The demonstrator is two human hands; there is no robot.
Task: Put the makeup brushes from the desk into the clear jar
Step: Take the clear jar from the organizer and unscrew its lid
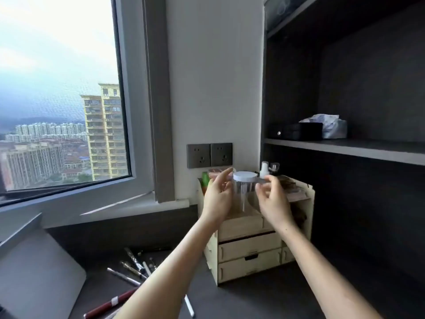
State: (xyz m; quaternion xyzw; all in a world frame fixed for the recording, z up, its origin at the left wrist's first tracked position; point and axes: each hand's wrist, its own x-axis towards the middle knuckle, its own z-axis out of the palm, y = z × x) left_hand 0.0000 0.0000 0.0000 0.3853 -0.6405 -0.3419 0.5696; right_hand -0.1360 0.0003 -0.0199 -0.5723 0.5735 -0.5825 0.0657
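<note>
A clear jar [245, 192] with a white lid stands on top of a small wooden drawer organizer [250, 249]. My left hand [218, 194] is spread just left of the jar, fingers apart, not clearly touching it. On the jar's right side my right hand [272, 199] hovers with curled, separated fingers and holds nothing. Several makeup brushes and pens [135, 265] lie scattered on the dark desk below my left forearm, which hides some of them. A dark red brush handle [110, 305] lies near the bottom edge.
A grey laptop lid [39, 275] leans at the left. Bottles [264, 169] and a green tube [205, 179] crowd the organizer's top behind the jar. Two wall sockets [209, 155] sit above. Dark shelves [345, 148] on the right hold a black box and tissues. A window fills the left.
</note>
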